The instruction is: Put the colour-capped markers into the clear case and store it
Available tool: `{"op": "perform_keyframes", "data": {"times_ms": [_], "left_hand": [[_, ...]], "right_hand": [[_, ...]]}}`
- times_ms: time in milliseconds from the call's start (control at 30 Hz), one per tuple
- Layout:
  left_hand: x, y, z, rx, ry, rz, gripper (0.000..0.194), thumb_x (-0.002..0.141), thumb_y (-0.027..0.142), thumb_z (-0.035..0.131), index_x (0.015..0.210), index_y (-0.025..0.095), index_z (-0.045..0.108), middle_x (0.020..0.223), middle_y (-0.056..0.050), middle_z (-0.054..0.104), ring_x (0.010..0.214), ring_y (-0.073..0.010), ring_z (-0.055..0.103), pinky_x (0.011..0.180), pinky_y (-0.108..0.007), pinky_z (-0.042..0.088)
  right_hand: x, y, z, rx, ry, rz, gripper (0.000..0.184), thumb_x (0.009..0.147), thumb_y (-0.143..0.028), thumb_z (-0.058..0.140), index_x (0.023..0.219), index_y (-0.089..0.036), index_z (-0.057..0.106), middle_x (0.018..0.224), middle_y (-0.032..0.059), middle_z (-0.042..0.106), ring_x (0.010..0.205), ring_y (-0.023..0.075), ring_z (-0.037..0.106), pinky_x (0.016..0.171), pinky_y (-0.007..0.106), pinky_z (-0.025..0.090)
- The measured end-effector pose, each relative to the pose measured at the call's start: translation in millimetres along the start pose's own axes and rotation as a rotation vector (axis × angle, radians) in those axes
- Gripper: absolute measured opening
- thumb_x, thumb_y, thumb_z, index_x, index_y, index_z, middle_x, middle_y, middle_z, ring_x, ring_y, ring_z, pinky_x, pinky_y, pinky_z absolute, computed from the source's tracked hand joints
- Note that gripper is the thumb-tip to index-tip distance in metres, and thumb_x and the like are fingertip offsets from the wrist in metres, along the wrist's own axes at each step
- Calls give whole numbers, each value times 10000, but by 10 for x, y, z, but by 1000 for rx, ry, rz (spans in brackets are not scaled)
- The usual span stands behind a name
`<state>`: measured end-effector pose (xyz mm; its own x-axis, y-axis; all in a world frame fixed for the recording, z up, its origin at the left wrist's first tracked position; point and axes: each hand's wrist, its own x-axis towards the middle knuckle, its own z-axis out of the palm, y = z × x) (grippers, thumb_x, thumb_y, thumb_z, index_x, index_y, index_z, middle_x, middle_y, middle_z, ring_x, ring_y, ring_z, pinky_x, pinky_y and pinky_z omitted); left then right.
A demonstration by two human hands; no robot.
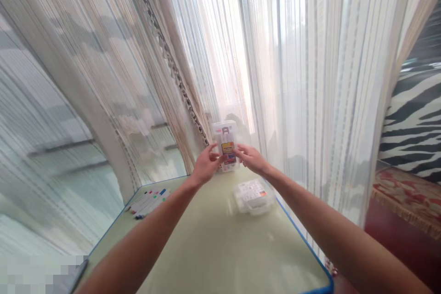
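Both my hands are raised at the far end of the table, gripping a clear plastic box from either side and holding it upright. It has a yellow and red label on its front. My left hand holds its left side, and my right hand holds its right side, with my fingers covering part of the lower front. A second clear plastic box lies flat on the table just below my right hand, and several markers lie in a bundle to the left.
The pale green table has a blue edge and narrows toward sheer white curtains behind it. A zebra-striped cloth hangs at the right above a red patterned fringed cloth. The lower left corner is pixelated.
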<state>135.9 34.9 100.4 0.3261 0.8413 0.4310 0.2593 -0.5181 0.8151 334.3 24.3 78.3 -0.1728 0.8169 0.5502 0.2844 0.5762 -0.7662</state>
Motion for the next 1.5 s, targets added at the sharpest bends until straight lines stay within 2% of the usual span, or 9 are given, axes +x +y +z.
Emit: {"op": "perform_keyframes", "data": {"times_ms": [100,200,333,467,733,933,1167,1300,1500], "left_hand": [[139,-150,287,68,4,5,653,749,461,731,1296,164,533,965,-117,739,757,-210,693,658,-299,518],[221,-259,513,192,9,-14,618,740,388,756,1287,168,570,949,-111,744,823,-232,701,729,-318,525],[278,-351,720,269,-25,-22,520,679,302,808,1167,185,671,938,-93,750,896,-252,699,774,-313,519],[316,-455,855,295,-34,-56,474,641,263,828,1091,174,708,894,-92,751,900,-266,698,784,-322,515],[418,-629,992,284,-16,-110,337,684,101,743,1018,144,735,874,-117,751,888,-262,700,776,-315,523],[434,-701,1048,178,-5,-139,285,732,44,638,999,87,728,940,-175,742,935,-297,693,854,-388,517],[387,-759,1152,-51,-104,-159,427,674,74,706,1098,123,687,1076,-134,726,1042,-276,660,959,-389,486],[370,-757,1179,-108,-111,-197,522,662,63,687,1177,137,646,1175,-140,689,1110,-296,625,1000,-413,453],[392,-715,1199,-147,-109,-260,609,644,17,638,1239,143,595,1193,-132,676,1137,-303,604,998,-409,448]], "right_hand": [[-45,222,-196,-62,5,1,448,920,-528,480,1153,-199,677,941,64,708,688,156,602,609,256,472],[-127,459,-298,-90,-8,20,466,929,-537,461,1148,-186,673,1002,84,711,725,176,629,636,280,495],[-217,761,-345,-102,-31,59,449,925,-528,485,1190,-202,643,1078,89,710,776,197,663,688,315,521],[-237,1005,-356,-103,-47,90,426,930,-495,503,1224,-209,620,1140,98,694,887,224,673,758,344,533],[-204,1267,-373,-109,-32,150,457,911,-490,554,1258,-195,588,1142,127,684,910,236,673,761,363,550],[-121,1349,-398,-91,26,176,435,926,-437,552,1278,-182,550,1160,132,673,913,223,679,768,375,566],[-114,1403,-376,-102,121,260,405,849,-321,679,1219,-183,592,1099,127,706,873,220,714,743,358,591],[-136,1414,-352,-121,125,302,444,776,-232,749,1199,-177,623,1060,119,727,845,224,733,723,329,598],[-96,1413,-299,-192,152,325,412,776,-217,750,1174,-188,649,1032,101,742,841,225,741,722,305,590]]}}
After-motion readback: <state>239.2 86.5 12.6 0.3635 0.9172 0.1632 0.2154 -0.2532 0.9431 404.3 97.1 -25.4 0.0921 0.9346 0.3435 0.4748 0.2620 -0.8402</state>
